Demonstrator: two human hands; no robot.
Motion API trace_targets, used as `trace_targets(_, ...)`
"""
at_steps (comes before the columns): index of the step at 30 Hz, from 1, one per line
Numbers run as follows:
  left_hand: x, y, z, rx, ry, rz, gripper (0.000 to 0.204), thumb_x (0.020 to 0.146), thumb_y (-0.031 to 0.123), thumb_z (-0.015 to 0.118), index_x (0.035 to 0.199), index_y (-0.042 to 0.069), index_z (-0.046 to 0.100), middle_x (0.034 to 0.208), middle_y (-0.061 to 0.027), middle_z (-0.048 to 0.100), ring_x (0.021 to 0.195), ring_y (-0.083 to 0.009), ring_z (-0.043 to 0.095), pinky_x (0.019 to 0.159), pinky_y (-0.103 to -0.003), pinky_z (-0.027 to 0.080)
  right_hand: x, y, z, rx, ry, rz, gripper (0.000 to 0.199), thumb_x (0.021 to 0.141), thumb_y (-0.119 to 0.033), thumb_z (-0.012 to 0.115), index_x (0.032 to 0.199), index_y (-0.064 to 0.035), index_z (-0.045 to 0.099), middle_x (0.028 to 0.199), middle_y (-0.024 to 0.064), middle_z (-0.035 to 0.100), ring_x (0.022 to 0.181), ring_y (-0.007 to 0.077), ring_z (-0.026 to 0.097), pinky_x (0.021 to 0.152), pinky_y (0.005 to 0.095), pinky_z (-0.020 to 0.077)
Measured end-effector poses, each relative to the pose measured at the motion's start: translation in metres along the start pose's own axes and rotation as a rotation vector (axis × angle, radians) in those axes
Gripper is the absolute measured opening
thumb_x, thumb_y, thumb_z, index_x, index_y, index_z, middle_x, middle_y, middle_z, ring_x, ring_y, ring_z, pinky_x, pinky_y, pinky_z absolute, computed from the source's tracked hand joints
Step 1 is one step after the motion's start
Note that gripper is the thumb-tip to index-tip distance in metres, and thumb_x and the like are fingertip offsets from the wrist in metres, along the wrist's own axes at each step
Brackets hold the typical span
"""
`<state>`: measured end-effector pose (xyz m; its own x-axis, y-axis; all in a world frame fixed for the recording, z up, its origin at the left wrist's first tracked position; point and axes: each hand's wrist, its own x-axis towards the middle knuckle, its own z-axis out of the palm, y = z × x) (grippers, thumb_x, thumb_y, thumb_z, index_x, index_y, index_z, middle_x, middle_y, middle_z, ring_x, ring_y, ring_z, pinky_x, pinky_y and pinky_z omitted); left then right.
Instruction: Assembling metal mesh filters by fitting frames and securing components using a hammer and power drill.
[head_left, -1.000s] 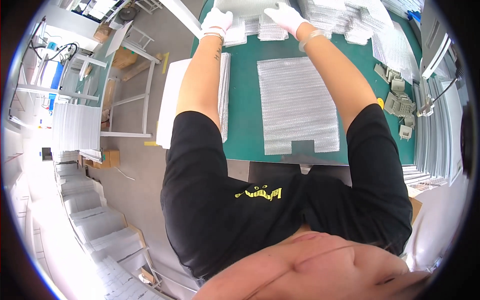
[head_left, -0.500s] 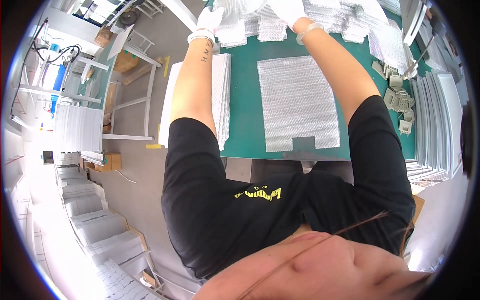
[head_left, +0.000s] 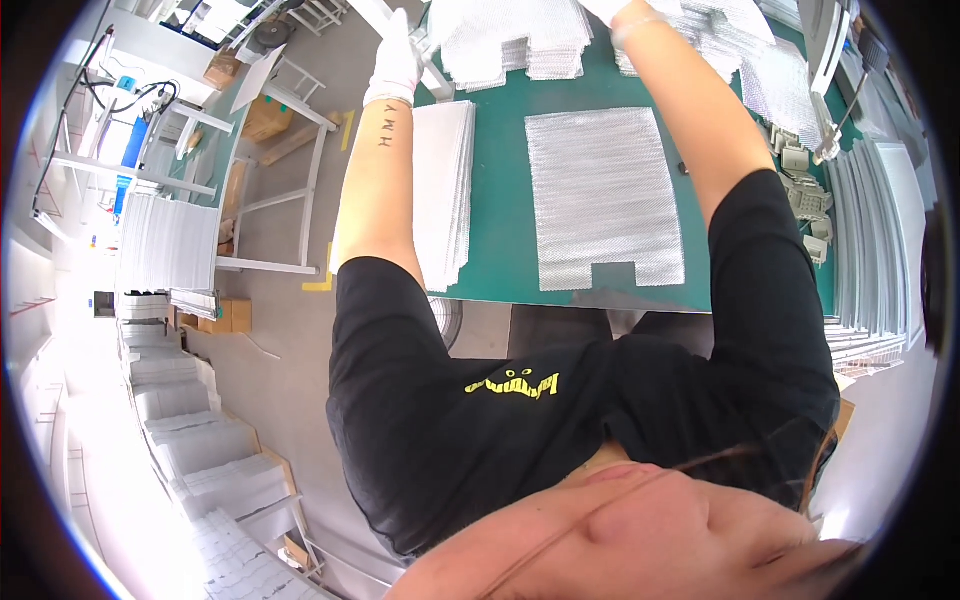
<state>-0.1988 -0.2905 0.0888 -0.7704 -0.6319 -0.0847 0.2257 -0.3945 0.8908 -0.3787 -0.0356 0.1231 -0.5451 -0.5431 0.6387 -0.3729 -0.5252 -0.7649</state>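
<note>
Left hand: gloved in white, arm extended straight forward over the left edge of the green bench. The fingers are curled near the left end of a pile of bubble-wrap sheets at the far edge of the bench; whether they have hold of a sheet cannot be told, as the fingertips are small and partly hidden.

Right hand: also in a white glove, arm raised and extended toward the far edge. Only the wrist end of the glove shows at the top of the view; the finger state cannot be told.

Items on the bench:
- One single bubble-wrap sheet with a notch in its near edge, lying flat at the middle of the bench, between the two arms.
- One stack of white sheets along the left edge, just beside the left forearm.
- A second pile of bubble-wrap pieces at the far right corner, beyond the right arm.
- A group of small grey parts at the right edge; count not legible.
</note>
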Motion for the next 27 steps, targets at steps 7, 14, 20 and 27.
trace_targets(7, -0.112, 0.007, -0.008, 0.047, -0.470, 0.149, 0.046, 0.100, 0.018, 0.061, 0.137, -0.007, 0.049, 0.123, -0.0194, 0.065, 0.110, -0.0261, 0.066, 0.094, -0.036, 0.055, -0.150, -0.150, 0.026, -0.126, 0.107, 0.139, 0.058, 0.090, 0.002, 0.056, 0.147, -0.0067, 0.048, 0.113, 0.0115, 0.067, 0.102, 0.0185, 0.064, 0.083, 0.0333, 0.0539)
trace_targets(14, -0.352, -0.094, -0.002, 0.688, -0.046, 0.382, 0.050, 0.086, 0.006, 0.073, 0.133, -0.001, 0.058, 0.088, -0.0040, 0.064, 0.069, -0.0081, 0.057, 0.066, -0.023, 0.050, -0.346, -0.190, 0.037, -0.751, 0.133, 0.556, 0.056, 0.088, -0.010, 0.068, 0.142, -0.0029, 0.055, 0.090, 0.0052, 0.064, 0.076, 0.0105, 0.055, 0.075, 0.0270, 0.0502)
trace_targets(20, -0.370, -0.151, 0.006, 1.048, -0.003, 0.279, 0.060, 0.083, 0.010, 0.075, 0.137, -0.003, 0.052, 0.083, -0.0044, 0.064, 0.061, -0.0107, 0.058, 0.061, -0.026, 0.050, -0.392, -0.164, 0.031, -0.812, 0.233, 0.681, 0.057, 0.086, -0.007, 0.069, 0.142, -0.0039, 0.055, 0.070, 0.0049, 0.056, 0.060, 0.0105, 0.050, 0.061, 0.0273, 0.0464)
trace_targets(27, -0.355, -0.171, -0.007, 1.284, -0.065, 0.390, 0.066, 0.083, 0.019, 0.075, 0.139, -0.003, 0.049, 0.093, -0.0073, 0.067, 0.066, -0.0141, 0.061, 0.065, -0.030, 0.053, -0.400, -0.135, 0.016, -0.995, 0.129, 0.537, 0.053, 0.088, -0.015, 0.067, 0.139, -0.0071, 0.056, 0.097, 0.0173, 0.071, 0.084, 0.0332, 0.069, 0.078, 0.0369, 0.0545)
